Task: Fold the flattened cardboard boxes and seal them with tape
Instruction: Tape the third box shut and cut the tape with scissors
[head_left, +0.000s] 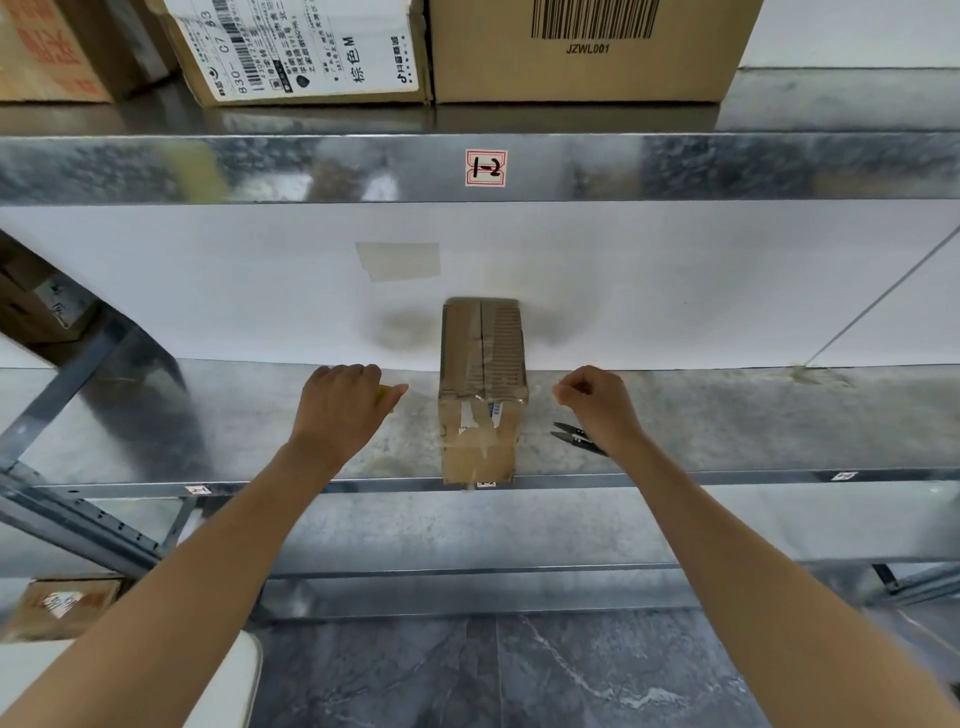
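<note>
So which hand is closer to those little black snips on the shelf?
Right. The right hand is just over the snips, covering their handle end. The left hand, gripping a yellow thing, is away on the other side of the cardboard box.

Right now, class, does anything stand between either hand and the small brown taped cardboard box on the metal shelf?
Nothing visible does. The left hand and right hand flank the small brown cardboard box with bare metal shelf between; black snips lie under the right wrist, outside the gap.
</note>
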